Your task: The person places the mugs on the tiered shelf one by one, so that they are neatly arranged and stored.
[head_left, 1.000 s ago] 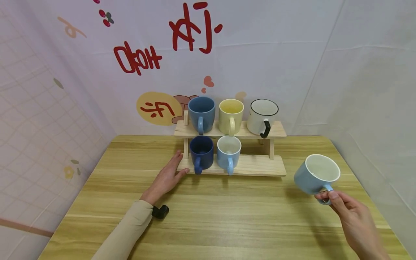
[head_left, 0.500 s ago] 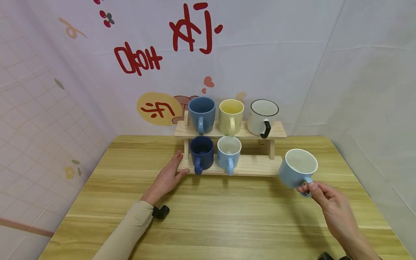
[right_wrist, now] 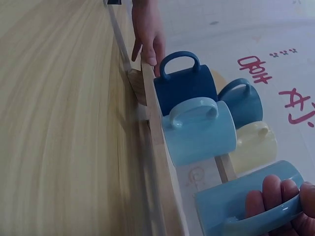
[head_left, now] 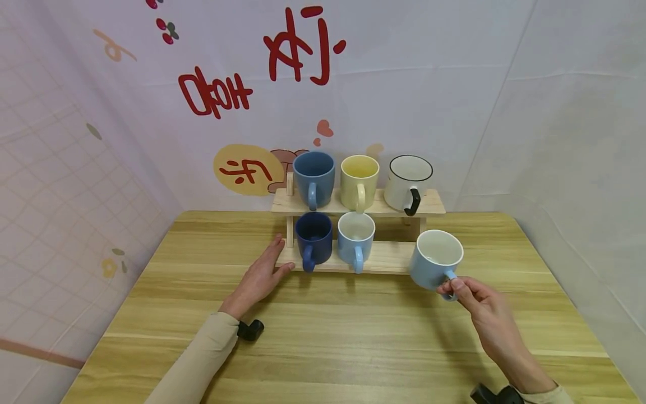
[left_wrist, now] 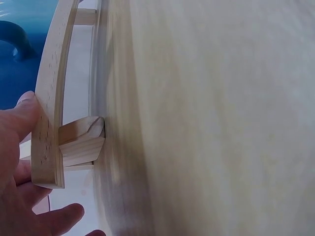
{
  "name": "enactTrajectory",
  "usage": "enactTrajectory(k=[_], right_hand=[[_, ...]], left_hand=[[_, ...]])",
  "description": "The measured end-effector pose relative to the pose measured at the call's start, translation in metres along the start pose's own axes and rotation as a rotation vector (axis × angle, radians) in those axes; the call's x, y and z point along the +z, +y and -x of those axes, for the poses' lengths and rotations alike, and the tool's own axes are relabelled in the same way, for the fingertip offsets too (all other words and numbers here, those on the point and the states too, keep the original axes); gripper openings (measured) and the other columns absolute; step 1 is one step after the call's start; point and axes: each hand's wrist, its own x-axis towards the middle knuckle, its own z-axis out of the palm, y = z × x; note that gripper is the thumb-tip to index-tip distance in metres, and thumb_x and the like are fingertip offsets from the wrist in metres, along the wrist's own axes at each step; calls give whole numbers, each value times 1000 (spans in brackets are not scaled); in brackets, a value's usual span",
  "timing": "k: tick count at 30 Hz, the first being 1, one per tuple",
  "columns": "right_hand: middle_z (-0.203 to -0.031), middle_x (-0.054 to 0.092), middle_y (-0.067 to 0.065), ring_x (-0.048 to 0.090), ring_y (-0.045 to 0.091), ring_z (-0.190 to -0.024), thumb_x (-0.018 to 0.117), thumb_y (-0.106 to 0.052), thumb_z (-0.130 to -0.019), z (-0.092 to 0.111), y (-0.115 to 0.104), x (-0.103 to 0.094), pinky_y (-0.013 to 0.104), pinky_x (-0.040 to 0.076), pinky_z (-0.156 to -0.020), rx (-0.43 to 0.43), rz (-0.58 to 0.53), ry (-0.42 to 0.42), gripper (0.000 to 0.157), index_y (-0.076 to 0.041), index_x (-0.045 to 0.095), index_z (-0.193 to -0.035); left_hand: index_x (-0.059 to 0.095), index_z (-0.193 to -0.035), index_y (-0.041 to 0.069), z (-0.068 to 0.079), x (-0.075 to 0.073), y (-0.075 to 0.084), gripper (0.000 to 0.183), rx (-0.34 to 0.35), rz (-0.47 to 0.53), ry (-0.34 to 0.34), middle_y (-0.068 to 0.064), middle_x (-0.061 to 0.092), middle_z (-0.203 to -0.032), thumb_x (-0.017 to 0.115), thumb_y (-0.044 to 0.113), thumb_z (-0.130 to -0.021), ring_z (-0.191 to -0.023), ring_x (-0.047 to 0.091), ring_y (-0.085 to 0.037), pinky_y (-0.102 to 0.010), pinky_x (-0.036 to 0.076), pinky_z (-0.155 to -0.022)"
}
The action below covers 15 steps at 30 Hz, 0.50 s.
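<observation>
My right hand (head_left: 489,317) pinches the handle of a light blue mug (head_left: 430,266), which is upright with a white inside. In the head view this mug overlaps the right end of the wooden two-tier rack's lower shelf (head_left: 391,255). My left hand (head_left: 256,281) rests against the rack's left end, fingers extended; the left wrist view has the thumb (left_wrist: 27,101) at the shelf's front edge. On the lower shelf stand a dark blue mug (head_left: 314,241) and a second light blue mug (head_left: 355,241), side by side with handles facing front.
The upper shelf (head_left: 432,203) bears a blue mug (head_left: 313,174), a pale yellow mug (head_left: 351,185) and a white mug (head_left: 398,188) with black rim and handle. The rack stands on a wood-grain table (head_left: 323,342), near a printed cloth backdrop (head_left: 404,84).
My right hand has carried the light blue mug leftward, from right of the rack to the lower shelf's right end. The left hand and the other mugs have stayed put.
</observation>
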Motion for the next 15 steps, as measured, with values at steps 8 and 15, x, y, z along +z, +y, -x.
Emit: enactTrajectory(k=[8,15], right_hand=[[-98,75,4,66,11,-99,54,-18,-110,-8,2,19,18,49,-89,20,-27,3,34,13,67,-109],[-97,76,1,66,10,-98,54,-17,-110,-16,3,33,19,48,-89,5,-58,7,34,14,67,-108]], left_hand=[[30,-160,-3,1,1,-2,75,18,-2,14,-20,21,-170,62,36,-105,-154,26,-38,-59,29,-119],[30,-160,-4,2,2,-2,74,31,-2,26,-20,22,-169,63,35,-105,-153,26,-39,-58,29,-119]])
